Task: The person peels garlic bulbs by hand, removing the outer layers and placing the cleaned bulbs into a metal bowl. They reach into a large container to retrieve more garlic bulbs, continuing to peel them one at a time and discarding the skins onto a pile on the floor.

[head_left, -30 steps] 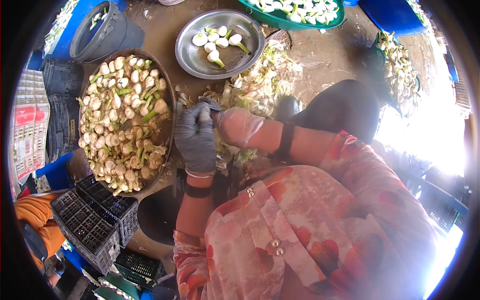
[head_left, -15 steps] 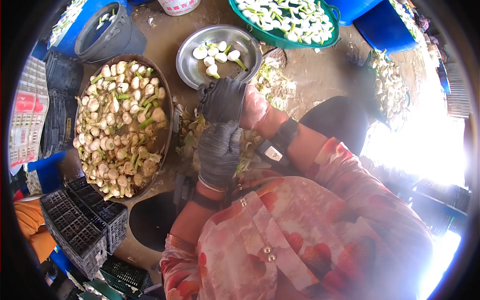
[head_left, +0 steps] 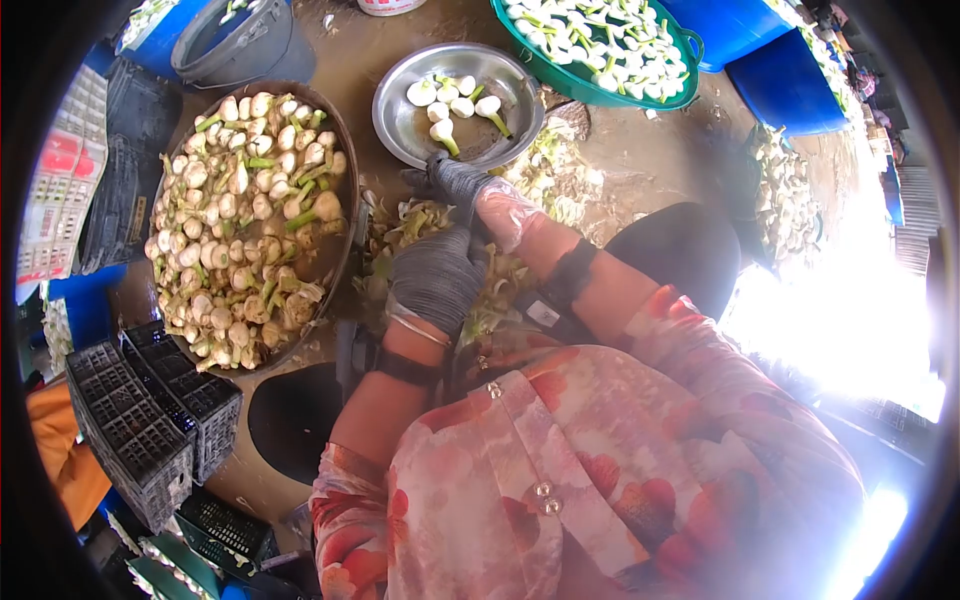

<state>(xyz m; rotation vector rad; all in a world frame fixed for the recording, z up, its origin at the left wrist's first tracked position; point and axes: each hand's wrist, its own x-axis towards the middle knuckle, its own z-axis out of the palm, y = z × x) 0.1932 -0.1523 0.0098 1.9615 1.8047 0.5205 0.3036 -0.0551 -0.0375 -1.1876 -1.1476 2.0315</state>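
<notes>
My left hand [head_left: 437, 279], in a grey glove, is closed with its fingers curled inward. Just above and touching it is my right hand [head_left: 462, 186], also dark-gloved and closed, with clear plastic at the wrist. Whatever lies between them is hidden. Directly beyond them stands a metal bowl [head_left: 390, 128] holding several peeled white bulbs [head_left: 441, 130] with short green stems, which look like fresh garlic. To the left, a wide round tub [head_left: 352, 215] is heaped with unpeeled, brownish bulbs [head_left: 235, 230]. Peelings [head_left: 560, 170] lie below and beside my hands.
A green basin [head_left: 600, 95] of peeled bulbs stands beyond the bowl, near blue containers [head_left: 785, 85]. A grey bucket [head_left: 245, 50] is at the upper left. Black crates [head_left: 130, 430] stack at the lower left. A heap of pale scraps [head_left: 785, 200] lies to the right.
My right hand has turned, and its fingers now point more toward the bowl. My hands sit slightly farther apart. The whole view has shifted slightly.
</notes>
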